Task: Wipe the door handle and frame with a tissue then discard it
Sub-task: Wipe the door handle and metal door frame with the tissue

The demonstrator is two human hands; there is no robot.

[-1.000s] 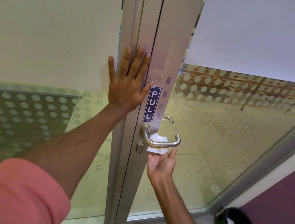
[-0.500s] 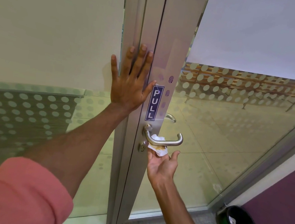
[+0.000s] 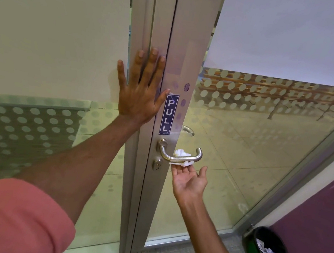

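A silver lever door handle sits on the grey metal door frame, below a blue PULL sticker. A crumpled white tissue is wrapped over the middle of the lever. My right hand is palm up under the lever, its fingertips holding the tissue against the underside. My left hand lies flat on the frame's left post beside the sticker, fingers spread, holding nothing.
A keyhole cylinder sits just under the handle. Glass panels with frosted dots flank the frame. A black bin holding crumpled paper stands on the floor at the lower right, by a purple wall.
The tissue has slid a little along the lever toward its free end, with my right hand under it. My left hand stays flat on the frame.
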